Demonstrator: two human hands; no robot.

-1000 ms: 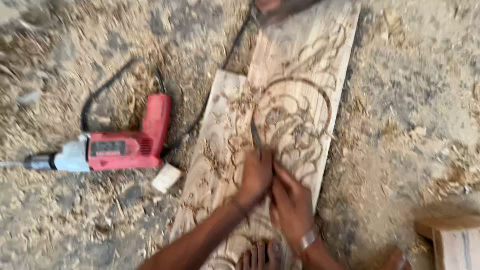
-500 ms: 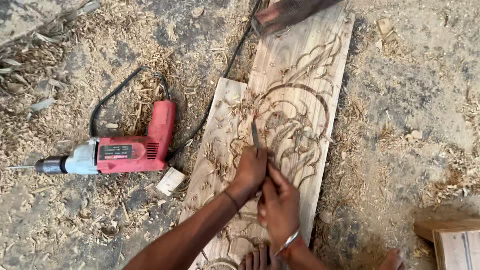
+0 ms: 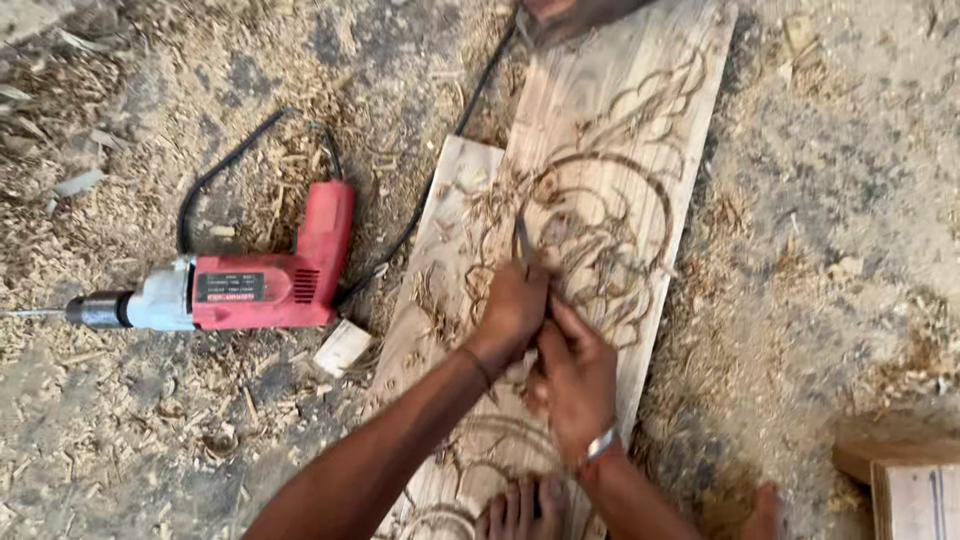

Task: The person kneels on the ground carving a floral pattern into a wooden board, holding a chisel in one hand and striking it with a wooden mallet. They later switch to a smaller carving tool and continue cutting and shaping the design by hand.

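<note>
1. The chisel [image 3: 522, 240] stood with its thin blade tip on the carved wooden plank [image 3: 640, 150], near the middle of the scroll pattern; its handle was hidden inside the hands.
2. The left hand [image 3: 512, 310] was closed in a fist around the chisel's upper shaft, just below the exposed blade.
3. The right hand [image 3: 575, 375] was wrapped tight on the lower part of the tool, touching the left hand; a metal bracelet [image 3: 598, 445] sat on its wrist.
4. The plank lay flat on the ground, running from bottom centre up to top right, with curved grooves cut across its surface and curled shavings on it.
5. A bare foot [image 3: 515, 510] rested on the plank's near end, toes visible at the bottom edge.
6. A red power drill [image 3: 250, 285] lay on its side well left of the plank, bit pointing left, black cord [image 3: 230, 170] looping above it.
7. A small wood block [image 3: 343, 347] lay between drill and plank.
8. Sawdust and chips [image 3: 120, 420] covered the ground all around.
9. A wooden box corner [image 3: 915, 495] showed at bottom right.
</note>
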